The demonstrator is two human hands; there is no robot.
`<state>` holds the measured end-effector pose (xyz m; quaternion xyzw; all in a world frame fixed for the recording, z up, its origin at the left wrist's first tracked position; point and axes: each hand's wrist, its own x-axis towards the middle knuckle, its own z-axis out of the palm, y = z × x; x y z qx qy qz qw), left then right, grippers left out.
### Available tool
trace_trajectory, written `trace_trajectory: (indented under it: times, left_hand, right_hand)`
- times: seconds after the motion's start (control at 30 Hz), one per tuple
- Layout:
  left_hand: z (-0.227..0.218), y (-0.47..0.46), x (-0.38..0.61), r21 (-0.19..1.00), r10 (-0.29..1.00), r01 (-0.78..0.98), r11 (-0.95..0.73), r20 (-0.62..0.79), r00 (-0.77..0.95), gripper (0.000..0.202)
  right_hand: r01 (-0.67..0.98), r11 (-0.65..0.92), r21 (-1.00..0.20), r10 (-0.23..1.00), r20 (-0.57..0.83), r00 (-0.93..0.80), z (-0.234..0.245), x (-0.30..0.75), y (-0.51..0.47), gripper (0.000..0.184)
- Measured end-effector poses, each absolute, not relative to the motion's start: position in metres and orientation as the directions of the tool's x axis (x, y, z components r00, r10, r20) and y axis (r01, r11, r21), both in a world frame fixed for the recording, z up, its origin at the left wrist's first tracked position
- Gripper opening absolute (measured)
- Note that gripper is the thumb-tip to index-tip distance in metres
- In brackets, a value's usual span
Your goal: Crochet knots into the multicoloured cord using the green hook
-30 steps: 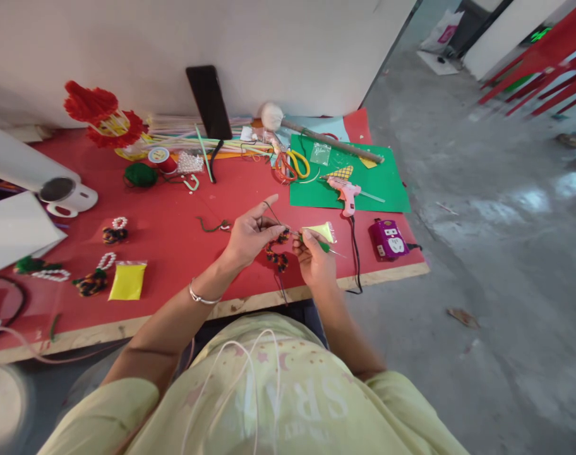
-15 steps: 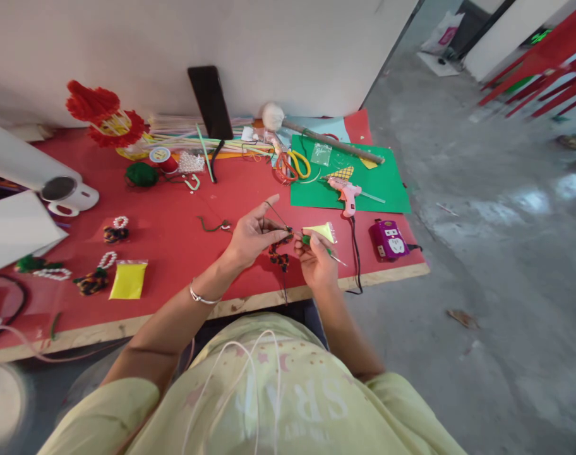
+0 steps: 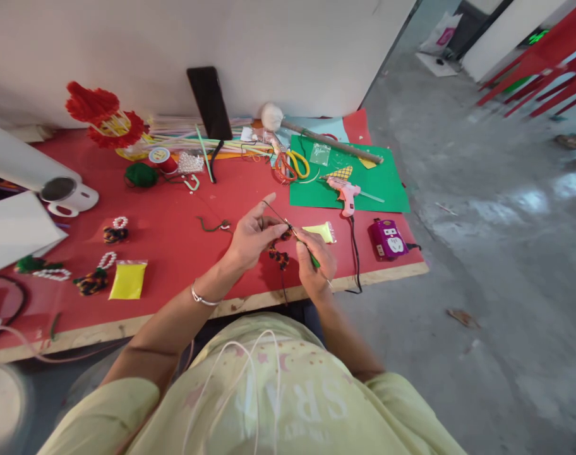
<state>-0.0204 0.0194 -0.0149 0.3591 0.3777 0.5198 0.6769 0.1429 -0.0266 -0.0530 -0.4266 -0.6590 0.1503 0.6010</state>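
Observation:
My left hand pinches a dark crochet piece with orange flecks, which hangs below the fingertips over the red table. A dark yarn strand runs from the raised left forefinger down to the piece. In my right hand is a crochet hook with a green handle; its tip meets the work by my left thumb. A thin dark strand trails from the piece to the table's front edge. Left of my hands lies a short green yarn end.
The pink glue gun rests on green sheet, near scissors. A purple power socket box sits at right. Yellow packets, beaded yarn pieces, a green yarn ball and a mug stand left. A phone leans on the wall.
My right hand has turned, and the hook now points up and left into the work, with its handle angled down right. My left hand has barely moved.

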Motion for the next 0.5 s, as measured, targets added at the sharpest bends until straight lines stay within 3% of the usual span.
trace_trajectory:
  times: [0.2,0.37,0.43,0.5]
  left_hand:
    - [-0.011,0.019,-0.022,0.846,0.954,-0.449,0.287,-0.209,0.216,0.113]
    - [-0.013,0.020,-0.023,0.871,0.949,-0.400,0.284,-0.196,0.247,0.115]
    - [-0.016,0.021,-0.022,0.912,0.969,-0.348,0.218,-0.159,0.192,0.112]
    - [-0.019,0.021,-0.020,0.948,0.986,-0.281,0.147,-0.117,0.123,0.109]
  right_hand:
    - [0.309,0.591,-0.745,0.746,0.651,0.141,-0.055,0.139,-0.028,0.028]
    - [0.106,0.402,-0.910,0.904,0.413,0.114,-0.057,0.156,-0.016,0.020]
    - [0.135,0.367,-0.920,0.921,0.380,0.091,-0.055,0.161,-0.012,0.019]
    - [0.250,0.433,-0.866,0.885,0.461,0.067,-0.052,0.160,-0.011,0.018]
